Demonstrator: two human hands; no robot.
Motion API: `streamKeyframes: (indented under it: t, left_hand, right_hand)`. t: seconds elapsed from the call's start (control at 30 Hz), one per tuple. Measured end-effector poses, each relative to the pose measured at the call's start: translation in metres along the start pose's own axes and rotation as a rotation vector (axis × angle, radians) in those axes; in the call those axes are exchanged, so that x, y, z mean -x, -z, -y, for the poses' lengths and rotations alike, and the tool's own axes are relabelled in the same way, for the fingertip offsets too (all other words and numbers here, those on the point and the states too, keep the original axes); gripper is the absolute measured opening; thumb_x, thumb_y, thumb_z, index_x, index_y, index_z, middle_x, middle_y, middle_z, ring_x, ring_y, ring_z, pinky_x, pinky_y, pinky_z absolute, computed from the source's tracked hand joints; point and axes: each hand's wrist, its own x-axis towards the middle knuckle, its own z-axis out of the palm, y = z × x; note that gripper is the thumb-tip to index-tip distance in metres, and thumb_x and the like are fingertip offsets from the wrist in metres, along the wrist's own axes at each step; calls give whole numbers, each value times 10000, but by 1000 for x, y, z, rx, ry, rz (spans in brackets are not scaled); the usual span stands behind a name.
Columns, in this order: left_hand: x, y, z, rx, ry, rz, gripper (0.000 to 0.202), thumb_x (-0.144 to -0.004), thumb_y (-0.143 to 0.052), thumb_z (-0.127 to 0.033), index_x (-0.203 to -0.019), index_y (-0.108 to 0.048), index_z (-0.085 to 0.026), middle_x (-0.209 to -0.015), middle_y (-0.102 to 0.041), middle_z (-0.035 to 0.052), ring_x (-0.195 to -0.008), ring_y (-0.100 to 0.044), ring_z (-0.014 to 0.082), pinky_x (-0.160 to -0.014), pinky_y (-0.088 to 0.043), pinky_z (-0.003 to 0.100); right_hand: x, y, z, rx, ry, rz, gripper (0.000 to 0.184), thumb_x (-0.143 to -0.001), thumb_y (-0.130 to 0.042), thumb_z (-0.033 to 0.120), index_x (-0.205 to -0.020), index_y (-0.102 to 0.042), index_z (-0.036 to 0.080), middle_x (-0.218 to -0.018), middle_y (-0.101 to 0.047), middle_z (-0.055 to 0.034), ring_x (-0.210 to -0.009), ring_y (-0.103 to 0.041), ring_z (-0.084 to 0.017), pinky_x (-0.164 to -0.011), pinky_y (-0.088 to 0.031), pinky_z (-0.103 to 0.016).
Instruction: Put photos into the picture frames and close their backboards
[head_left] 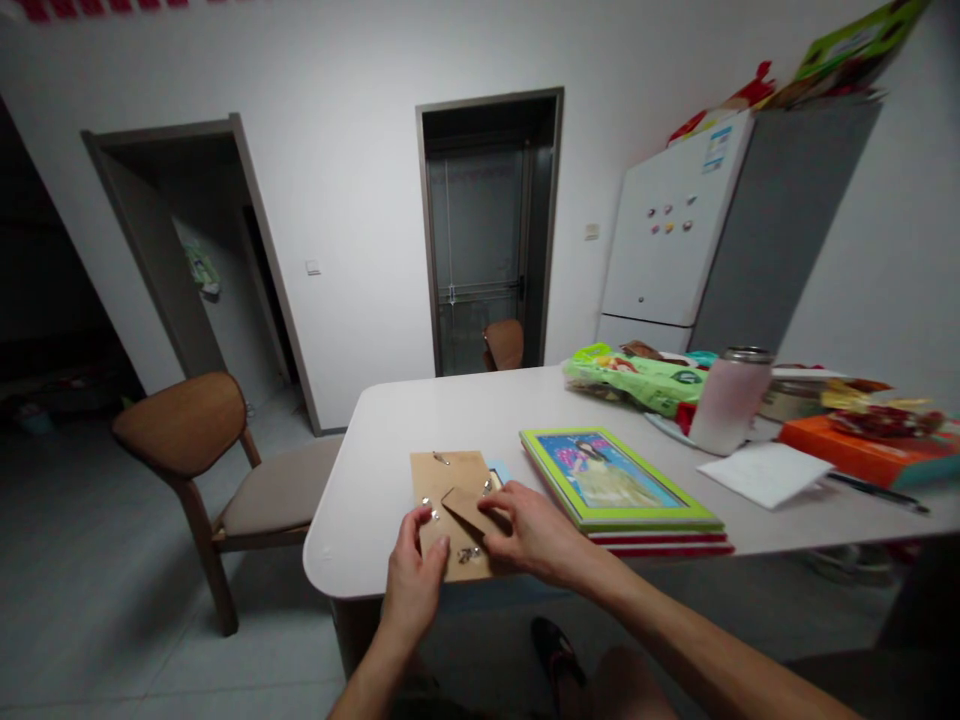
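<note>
Right hand (525, 528) on raised brown card (471, 513), fridge label (717, 149) illegibly small.

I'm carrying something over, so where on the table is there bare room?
Bare tabletop lies between the brown sheet, the far edge and the green bag, plus a strip left of the left hand. The right side is crowded: green-bordered book, pink bottle, white paper, orange box.

Left hand (415, 570): bare, slim-fingered; nail detail too small to read.
Right hand (536, 535): bare, slender fingers, narrow wrist.
Forearms (660, 620): slim, uncovered along visible length.
Footwear: dark, low-cut, round-toed shoe (545, 634); material unclear in shadow.
Leg (630, 685): rounded, blurred.
</note>
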Motion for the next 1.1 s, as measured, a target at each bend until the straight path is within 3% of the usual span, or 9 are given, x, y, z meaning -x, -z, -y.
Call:
streamKeyframes:
  t: [0.13, 0.3, 0.43, 0.6, 0.67, 0.8, 0.87, 0.93, 1.1]
  left_hand:
    - [-12, 30, 3, 53, 72, -78, 337, -710, -460, -278, -1021, -438, -151, -891, -604, 43, -813, -586, 166, -716, -459, 282]
    - [-7, 89, 25, -51, 201, -132, 363, -704, -449, -284, -1031, -418, -131, -698, -627, 10, -603, -612, 148, -558, -480, 259]
    - [-7, 114, 35, -237, 209, -102, 327, -653, -490, -287, -941, -490, -132, -812, -637, 52, -746, -611, 185, -670, -469, 292]
    - [-11, 115, 33, -475, 183, -142, 362, -625, -531, -287, -966, -505, -172, -923, -604, 72, -919, -543, 248, -825, -377, 381]
    - [-10, 113, 34, -567, 157, -161, 382, -623, -531, -264, -990, -498, -163, -988, -577, 95, -970, -506, 262, -855, -344, 408]
    - [-4, 92, 30, -737, -51, -199, 384, -643, -495, -206, -1021, -483, -144, -1096, -514, 108, -1068, -424, 251, -905, -310, 421]
    - [1, 69, 19, -667, -146, -172, 389, -666, -483, -199, -1051, -461, -149, -1116, -499, 101, -1078, -417, 234, -927, -302, 421]
    - [6, 39, 2, -526, -189, -60, 400, -683, -494, -208, -1078, -442, -161, -1146, -479, 99, -1101, -397, 226, -937, -305, 418]
    - [10, -31, -47, -399, -368, 159, 531, -642, -574, -195, -1145, -402, -199, -1215, -419, 93, -1128, -353, 253, -951, -299, 425]
  right_hand:
    - [-3, -3, 4, -150, 67, -28, 327, -708, -472, 319, -991, -577, 191, -938, -581, -71, -831, -529, -165, -745, -394, -247]
    - [-7, -23, -45, 90, -156, -75, 406, -719, -443, 304, -1059, -528, 99, -961, -577, -137, -884, -529, -207, -790, -373, -295]
    - [-5, -40, -69, 259, -232, -21, 430, -700, -448, 251, -1092, -490, 79, -924, -585, -165, -872, -543, -235, -764, -376, -312]
    - [-11, -43, -69, 209, -314, -38, 488, -652, -434, 144, -1131, -435, 51, -932, -591, -180, -856, -556, -236, -745, -383, -309]
    - [-12, -38, -65, 46, -374, -69, 512, -644, -424, 144, -1146, -410, 47, -924, -595, -167, -841, -561, -217, -729, -395, -292]
    - [-8, -24, -51, -562, -521, -16, 598, -668, -347, 184, -1251, -251, 89, -762, -618, -78, -608, -581, -158, -562, -434, -257]
    - [-4, -17, -42, -834, -547, 10, 652, -669, -322, 189, -1294, -141, 145, -722, -614, -40, -519, -564, -142, -502, -432, -255]
    - [-1, -11, -32, -1012, -531, 8, 696, -660, -329, 186, -1308, -74, 192, -711, -611, -20, -487, -552, -133, -487, -435, -259]
    - [-1, -1, -12, -1099, -417, -44, 776, -633, -481, 214, -1304, -92, 202, -610, -563, 32, -509, -539, -116, -528, -443, -240]
